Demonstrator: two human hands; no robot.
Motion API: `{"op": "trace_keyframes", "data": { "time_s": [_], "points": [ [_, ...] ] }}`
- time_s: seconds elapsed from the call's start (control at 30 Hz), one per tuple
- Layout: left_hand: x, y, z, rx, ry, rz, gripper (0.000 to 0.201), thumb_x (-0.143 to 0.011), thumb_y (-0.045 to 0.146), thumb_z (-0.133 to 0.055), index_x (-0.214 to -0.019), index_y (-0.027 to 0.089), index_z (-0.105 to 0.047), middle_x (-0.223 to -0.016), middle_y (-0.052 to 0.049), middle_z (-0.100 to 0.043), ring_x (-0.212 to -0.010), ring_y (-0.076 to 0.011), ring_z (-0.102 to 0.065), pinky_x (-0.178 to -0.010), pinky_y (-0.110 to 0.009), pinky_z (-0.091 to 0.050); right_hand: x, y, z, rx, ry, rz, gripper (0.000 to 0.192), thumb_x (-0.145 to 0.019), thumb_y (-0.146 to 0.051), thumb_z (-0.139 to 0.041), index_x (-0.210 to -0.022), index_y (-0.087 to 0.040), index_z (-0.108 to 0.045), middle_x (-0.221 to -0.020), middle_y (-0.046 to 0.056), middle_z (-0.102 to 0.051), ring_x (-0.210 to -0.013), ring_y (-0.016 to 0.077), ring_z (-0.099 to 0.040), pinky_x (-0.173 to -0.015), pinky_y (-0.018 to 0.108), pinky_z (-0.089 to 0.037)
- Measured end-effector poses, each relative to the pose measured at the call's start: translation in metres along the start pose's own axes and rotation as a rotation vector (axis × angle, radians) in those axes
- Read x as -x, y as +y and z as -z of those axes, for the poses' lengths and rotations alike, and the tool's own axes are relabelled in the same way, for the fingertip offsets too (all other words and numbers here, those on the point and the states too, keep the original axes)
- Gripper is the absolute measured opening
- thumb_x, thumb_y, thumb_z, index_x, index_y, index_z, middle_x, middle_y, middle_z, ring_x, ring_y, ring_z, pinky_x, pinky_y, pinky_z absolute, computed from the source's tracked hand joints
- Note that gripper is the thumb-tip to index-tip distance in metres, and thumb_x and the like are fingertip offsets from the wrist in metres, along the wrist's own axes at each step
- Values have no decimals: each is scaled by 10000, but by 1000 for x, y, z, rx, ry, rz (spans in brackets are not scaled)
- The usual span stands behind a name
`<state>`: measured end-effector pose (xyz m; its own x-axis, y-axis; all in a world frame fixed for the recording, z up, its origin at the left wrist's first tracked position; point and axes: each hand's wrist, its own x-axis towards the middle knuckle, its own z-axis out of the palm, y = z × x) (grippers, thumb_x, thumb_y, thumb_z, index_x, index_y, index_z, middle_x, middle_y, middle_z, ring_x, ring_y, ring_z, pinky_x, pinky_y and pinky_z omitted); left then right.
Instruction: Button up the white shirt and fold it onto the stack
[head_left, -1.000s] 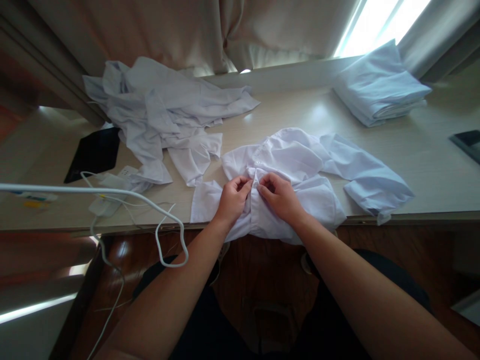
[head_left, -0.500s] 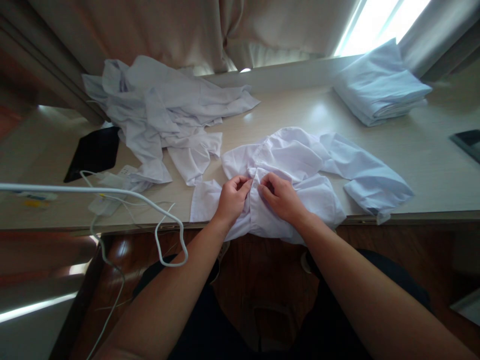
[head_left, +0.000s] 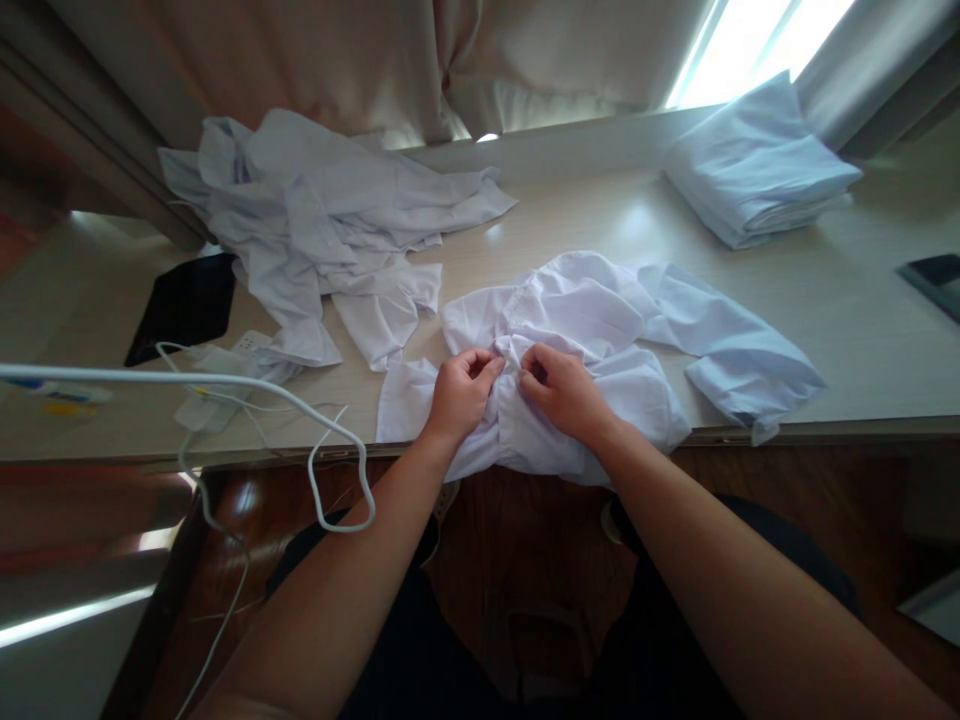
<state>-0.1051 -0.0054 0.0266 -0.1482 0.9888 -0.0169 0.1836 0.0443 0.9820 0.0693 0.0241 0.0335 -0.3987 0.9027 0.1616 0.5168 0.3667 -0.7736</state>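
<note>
Both hands have barely moved, fingers pinched on the same shirt front.
Left hand [head_left: 459, 392] and right hand [head_left: 564, 392] each grip the white shirt [head_left: 592, 330] at the bench [head_left: 862, 330] edge, thumbs almost touching; sleeve trails right. Farther back: crumpled shirts [head_left: 322, 215] left, folded stack [head_left: 757, 165] right.

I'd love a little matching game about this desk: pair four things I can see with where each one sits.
Things:
1. white shirt
2. folded stack
3. crumpled pile
4. white cable

Places:
A. far right, by the window
B. hanging off the desk's front edge, left
C. pinched by both hands
D. far left of the desk

Pairs: 1-C, 2-A, 3-D, 4-B
</note>
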Motion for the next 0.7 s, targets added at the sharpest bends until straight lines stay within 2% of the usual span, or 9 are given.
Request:
{"op": "trace_keyframes", "data": {
  "time_s": [0.2, 0.4, 0.57, 0.7],
  "points": [
    [-1, 14, 12, 61, -127, 22, 334, -867, 501, -665, -895, 169, -651, -693, -4, -594, -567, -103, -497, -529, -225, -371, -2, 2, 5, -142, 89, -15, 112, -827, -218, -541, -721, -222, -505, -669, -12, -551, -633, 147, -475, -619, 288, -367],
    [5, 32, 43, -262, -377, -83, 266, -828, 447, -715, -832, 181, -730, -778, -45, -683, -676, -154, -569, -615, -255, -407, -1, 5, 13, -296, 151, -100, 98, -808, -229, -574, -730, -230, -516, -615, -20, -563, -572, 138, -502, -545, 276, -389],
    [4, 31, 59, -377, -457, -109, 232, -781, 403, -759, -909, 210, -776, -812, -52, -708, -701, -177, -592, -640, -269, -424, -2, 2, 13, -534, 136, -171, 124, -788, -248, -610, -725, -234, -505, -536, -38, -565, -432, 132, -520, -427, 269, -410],
    [4, 34, 64, -394, -522, -119, 250, -808, 412, -734, -970, 228, -781, -894, -53, -722, -737, -173, -599, -665, -265, -434, -9, -1, 14, -661, 234, -191, 143, -810, -297, -630, -750, -232, -517, -554, -31, -582, -431, 143, -551, -423, 290, -478]
  ]
}}
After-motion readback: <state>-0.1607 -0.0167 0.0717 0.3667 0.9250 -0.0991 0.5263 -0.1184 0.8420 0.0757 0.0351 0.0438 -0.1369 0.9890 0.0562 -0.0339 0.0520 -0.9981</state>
